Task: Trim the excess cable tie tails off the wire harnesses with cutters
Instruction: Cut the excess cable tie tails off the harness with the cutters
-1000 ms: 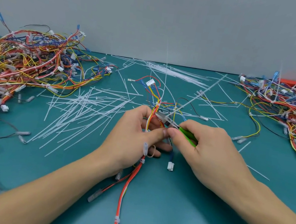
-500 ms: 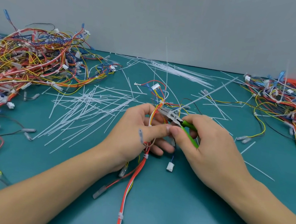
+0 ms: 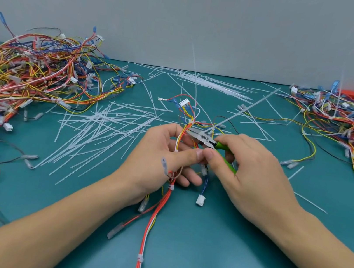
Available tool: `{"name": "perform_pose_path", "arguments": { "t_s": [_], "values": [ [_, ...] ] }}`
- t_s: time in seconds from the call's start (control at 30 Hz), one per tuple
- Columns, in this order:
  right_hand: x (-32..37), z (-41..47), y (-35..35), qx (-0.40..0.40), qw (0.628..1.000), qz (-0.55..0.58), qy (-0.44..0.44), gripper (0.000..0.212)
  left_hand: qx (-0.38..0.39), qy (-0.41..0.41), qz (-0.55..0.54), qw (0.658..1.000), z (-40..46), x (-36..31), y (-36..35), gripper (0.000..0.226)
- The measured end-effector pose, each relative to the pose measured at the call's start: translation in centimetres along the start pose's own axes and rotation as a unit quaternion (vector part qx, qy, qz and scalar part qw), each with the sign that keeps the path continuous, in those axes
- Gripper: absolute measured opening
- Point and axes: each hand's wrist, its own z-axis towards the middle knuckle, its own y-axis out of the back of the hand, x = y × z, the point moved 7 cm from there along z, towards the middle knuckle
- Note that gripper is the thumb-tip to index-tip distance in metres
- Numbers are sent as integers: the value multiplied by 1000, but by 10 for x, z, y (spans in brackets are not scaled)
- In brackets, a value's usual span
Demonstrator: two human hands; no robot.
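Over the last second the right hand [image 3: 254, 175] has lifted the cutters [image 3: 207, 139] toward twelve o'clock, its nose now beside the tie on the harness [image 3: 179, 143]. The left hand [image 3: 158, 161] has raised the wires with it, and the thumbs have closed together.

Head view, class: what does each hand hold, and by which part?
The right hand grips the cutters by their green handles. The left hand holds the wire harness by its bundled wires, just below the cutter tips.
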Motion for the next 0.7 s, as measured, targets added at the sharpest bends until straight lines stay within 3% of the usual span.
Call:
{"name": "perform_pose_path", "arguments": {
  "t_s": [0.7],
  "values": [
    [-3, 1, 2, -26, 999, 22, -1, 48, -9, 10, 10, 1000, -1, 1, -1, 37]
  ]
}}
